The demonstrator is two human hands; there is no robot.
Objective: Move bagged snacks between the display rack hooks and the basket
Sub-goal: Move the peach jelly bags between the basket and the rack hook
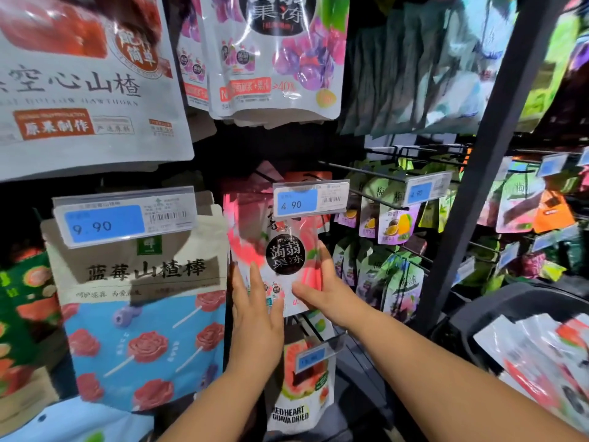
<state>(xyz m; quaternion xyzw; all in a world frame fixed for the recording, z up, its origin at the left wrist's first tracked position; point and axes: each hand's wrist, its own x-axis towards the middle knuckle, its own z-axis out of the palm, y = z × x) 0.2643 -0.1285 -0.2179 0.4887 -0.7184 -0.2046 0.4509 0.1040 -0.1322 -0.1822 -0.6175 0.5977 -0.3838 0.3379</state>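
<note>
At 9 o'clock hangs a blueberry hawthorn bag [143, 314], not part of this step. Just right of it, the left hand [255, 320] comes up from 6 o'clock, forearm rising steeply and palm facing the rack. Its grip is fully spread, with straight fingers laid flat on the lower left of the pink jelly bag [285, 255] and holding nothing.

That bag sits at the centre of the view, on a hook behind the 4.90 price tag [309, 202], with more pink bags stacked behind it.

The right hand [328, 295] reaches in from 4 o'clock on a long diagonal forearm. Its fingers run straight up the bag's right edge and the thumb stretches across the lower front. No curl or pinch shows.

The basket [510, 301] waits at 4 o'clock with similar bags [541, 362] inside.

The step looks like handling at the hook, though whether the bag is coming or going cannot be told. Taking it off would call for a real pinch, then sliding it forward past the tag.
</note>
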